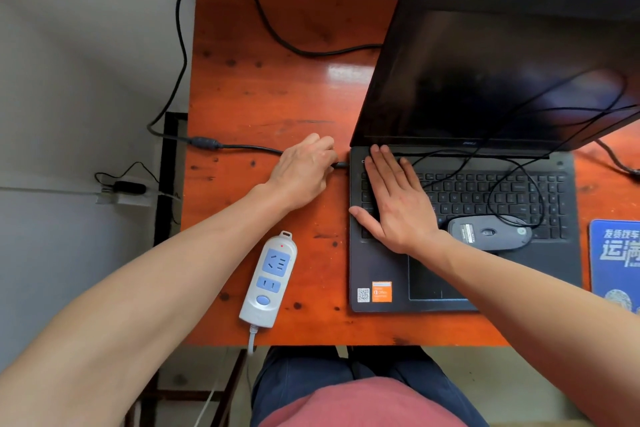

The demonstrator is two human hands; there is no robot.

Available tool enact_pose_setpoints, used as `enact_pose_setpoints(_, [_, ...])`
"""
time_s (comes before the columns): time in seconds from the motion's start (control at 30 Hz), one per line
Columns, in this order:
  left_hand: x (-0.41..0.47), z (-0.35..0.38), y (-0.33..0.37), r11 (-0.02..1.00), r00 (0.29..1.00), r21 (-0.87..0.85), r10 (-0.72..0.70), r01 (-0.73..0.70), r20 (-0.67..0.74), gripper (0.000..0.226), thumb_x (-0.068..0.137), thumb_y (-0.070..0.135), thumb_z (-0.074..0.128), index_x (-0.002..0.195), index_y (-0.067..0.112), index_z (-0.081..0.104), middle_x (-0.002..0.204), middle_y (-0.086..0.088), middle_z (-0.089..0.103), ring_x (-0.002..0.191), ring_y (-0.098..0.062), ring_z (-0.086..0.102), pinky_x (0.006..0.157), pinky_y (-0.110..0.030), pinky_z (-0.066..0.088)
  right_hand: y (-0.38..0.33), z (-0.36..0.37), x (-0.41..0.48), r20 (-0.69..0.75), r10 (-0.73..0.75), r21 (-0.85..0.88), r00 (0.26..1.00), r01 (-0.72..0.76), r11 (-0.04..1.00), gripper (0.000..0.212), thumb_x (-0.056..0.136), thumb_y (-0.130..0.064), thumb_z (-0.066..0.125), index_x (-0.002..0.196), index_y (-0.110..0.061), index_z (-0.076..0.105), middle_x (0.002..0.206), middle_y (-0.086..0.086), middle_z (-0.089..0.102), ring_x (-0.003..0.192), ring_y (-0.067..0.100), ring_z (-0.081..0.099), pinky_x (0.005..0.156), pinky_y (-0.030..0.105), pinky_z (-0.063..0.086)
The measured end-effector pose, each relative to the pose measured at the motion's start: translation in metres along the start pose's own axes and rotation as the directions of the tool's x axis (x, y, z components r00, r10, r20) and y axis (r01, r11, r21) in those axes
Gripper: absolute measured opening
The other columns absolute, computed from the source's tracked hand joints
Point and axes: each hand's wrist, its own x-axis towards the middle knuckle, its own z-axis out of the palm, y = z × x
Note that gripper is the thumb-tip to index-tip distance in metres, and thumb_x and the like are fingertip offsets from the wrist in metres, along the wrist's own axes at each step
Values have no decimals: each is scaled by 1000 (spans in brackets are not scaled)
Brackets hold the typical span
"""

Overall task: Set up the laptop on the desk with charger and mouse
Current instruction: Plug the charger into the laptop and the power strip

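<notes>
Black open laptop [547,263] sits on the glossy orange wooden table [277,80]. Just beside the laptop's left edge, the left hand [304,170] has its grip pinched on the black charger plug [341,165], whose tip meets that edge; whether it is fully seated cannot be told. The right hand [394,198] lies flat on the laptop's left keys, its grip spread and holding nothing. A grey wired mouse [490,231] lies underside up on the laptop's lower keys. A white and blue power strip [268,281] lies left of the laptop.
</notes>
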Motion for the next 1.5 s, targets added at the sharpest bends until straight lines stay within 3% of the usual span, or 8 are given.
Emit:
enact_pose_setpoints(0.17, [3, -3, 1, 999, 998, -19, 46, -46, 34, 14, 92, 5, 50, 92, 0, 63, 95, -9, 52, 90, -25, 46, 72, -40, 46, 0, 0, 0, 1, -6, 9, 1000, 6, 1000, 84, 95, -64, 25, 150, 0, 22, 160, 18, 13, 150, 26, 4, 122, 41, 6])
enact_pose_setpoints(0.73, [3, 10, -2, 991, 992, 56, 123, -122, -14, 9, 84, -5, 55, 85, 0, 62, 93, -10, 51, 90, -26, 47, 68, -35, 46, -2, -3, -1, 34, -4, 18, 999, 4, 1000, 84, 95, -62, 26, 150, 1, 22, 160, 19, 12, 150, 28, 4, 122, 42, 9])
enact_pose_setpoints(0.9, [-2, 17, 2, 992, 992, 78, 108, -103, -69, 10, 84, -5, 55, 87, -1, 63, 92, -11, 53, 90, -28, 49, 66, -32, 41, -4, -5, -2, 87, 8, -6, 996, -8, 1000, 85, 95, -63, 21, 151, 0, 18, 161, 18, 8, 150, 27, 0, 122, 41, 6])
enact_pose_setpoints(1.07, [2, 3, 13, 995, 1000, 95, -9, 12, -30, 16, 88, 3, 53, 100, 4, 64, 99, -9, 53, 97, -30, 51, 77, -40, 45, -10, -16, 0, 132, 28, 6, 991, -29, 1000, 86, 93, -64, 19, 152, -1, 15, 161, 17, 6, 150, 27, 0, 122, 41, 7])
enact_pose_setpoints(1.2, [-8, -13, 20, 975, 998, 214, -67, 61, 21, 25, 85, 5, 54, 109, 8, 64, 112, -11, 56, 106, -33, 50, 84, -41, 43, -14, -34, -5, 148, 21, -15, 989, -19, 1000, 79, 94, -59, 36, 149, -2, 26, 159, 17, 21, 148, 28, 16, 120, 40, 12])
enact_pose_setpoints(1.33, [-24, -30, 38, 969, 989, 199, -148, 149, -19, 28, 87, 9, 53, 112, 11, 65, 115, -10, 61, 109, -32, 54, 90, -42, 47, -12, -56, -49, 27, 9, 30, 1000, -9, 999, 58, 93, -41, 53, 135, -1, 49, 144, 18, 47, 137, 31, 40, 114, 43, 27])
enact_pose_setpoints(1.43, [-32, -36, 81, 979, 993, 166, -114, 118, -33, 27, 87, 11, 48, 105, 12, 69, 111, -13, 67, 105, -36, 60, 86, -43, 51, 3, -71, -107, -106, 17, 97, 994, -7, 995, 43, 85, -26, 68, 118, 0, 63, 125, 19, 62, 118, 35, 58, 100, 44, 46])
enact_pose_setpoints(1.5, [-38, -34, 112, 984, 994, 144, -103, 107, -34, 28, 88, 14, 48, 105, 15, 70, 111, -11, 68, 105, -35, 61, 86, -43, 51, 14, -79, -139, -131, 49, 128, 990, -32, 991, 36, 84, -25, 66, 112, -2, 65, 117, 16, 65, 109, 34, 62, 92, 43, 50])
